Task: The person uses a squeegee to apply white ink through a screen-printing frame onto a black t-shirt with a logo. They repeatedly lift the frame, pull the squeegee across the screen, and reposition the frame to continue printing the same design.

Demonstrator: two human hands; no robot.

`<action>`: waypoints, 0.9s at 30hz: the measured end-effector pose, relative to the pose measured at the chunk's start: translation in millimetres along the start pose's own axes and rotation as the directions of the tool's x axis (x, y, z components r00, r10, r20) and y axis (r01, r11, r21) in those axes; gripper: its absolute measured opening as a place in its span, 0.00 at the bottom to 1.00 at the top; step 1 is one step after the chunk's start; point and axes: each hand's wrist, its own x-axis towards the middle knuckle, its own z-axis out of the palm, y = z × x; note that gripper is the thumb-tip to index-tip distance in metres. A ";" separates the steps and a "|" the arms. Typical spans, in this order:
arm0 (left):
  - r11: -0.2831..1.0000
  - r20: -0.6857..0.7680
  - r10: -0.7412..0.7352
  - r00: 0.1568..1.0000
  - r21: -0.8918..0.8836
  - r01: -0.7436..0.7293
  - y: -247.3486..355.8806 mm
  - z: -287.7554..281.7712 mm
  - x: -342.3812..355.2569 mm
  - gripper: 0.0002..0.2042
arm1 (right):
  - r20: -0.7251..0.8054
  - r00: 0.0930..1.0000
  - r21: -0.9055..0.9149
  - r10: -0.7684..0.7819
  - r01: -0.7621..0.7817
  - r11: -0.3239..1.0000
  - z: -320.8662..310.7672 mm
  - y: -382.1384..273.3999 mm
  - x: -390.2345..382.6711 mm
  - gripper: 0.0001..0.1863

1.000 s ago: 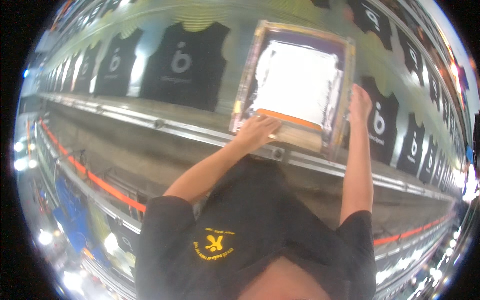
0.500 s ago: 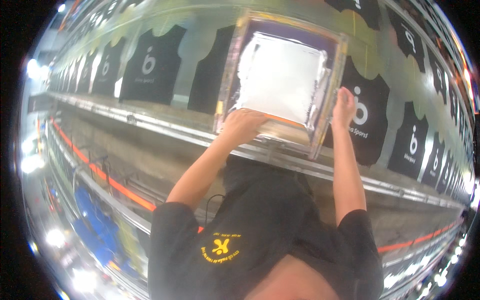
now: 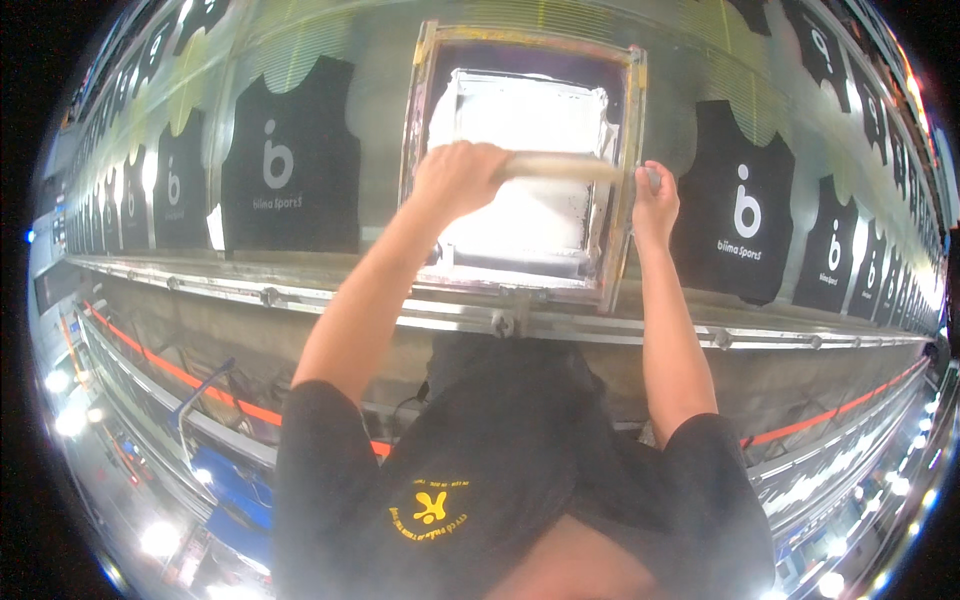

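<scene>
A printing screen (image 3: pixel 637 95) with a worn wooden-looking rim lies over the sloping table in front of me. White ink (image 3: pixel 530 110) covers most of its mesh, inside a dark border. My left hand (image 3: pixel 462 178) is closed round the left end of a pale squeegee (image 3: pixel 565 166) that spans the middle of the screen. At the screen's right rim, my right hand (image 3: pixel 655 205) has its fingers curled, with a small grey piece showing by the thumb. It appears to grip the rim, though the squeegee's far end is close by.
Black vests with white prints lie in rows, one (image 3: pixel 290 160) left of the screen and another (image 3: pixel 738 205) right of it. A metal rail (image 3: pixel 600 328) runs along the table's near edge. Below it is an orange-red strip (image 3: pixel 240 402). Blue material (image 3: pixel 235 485) sits lower left.
The screen has shifted left and straightened, uncovering the vest on its right. My left hand has moved from the screen's near edge to its middle with the squeegee. My right hand stays beside the rim.
</scene>
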 end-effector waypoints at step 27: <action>0.991 0.189 -0.090 0.978 0.115 0.069 -41.1 1.5 67.6 0.27 | 0.655 0.683 -0.463 -0.322 0.701 0.543 60.5 -101.2 18.0 0.18</action>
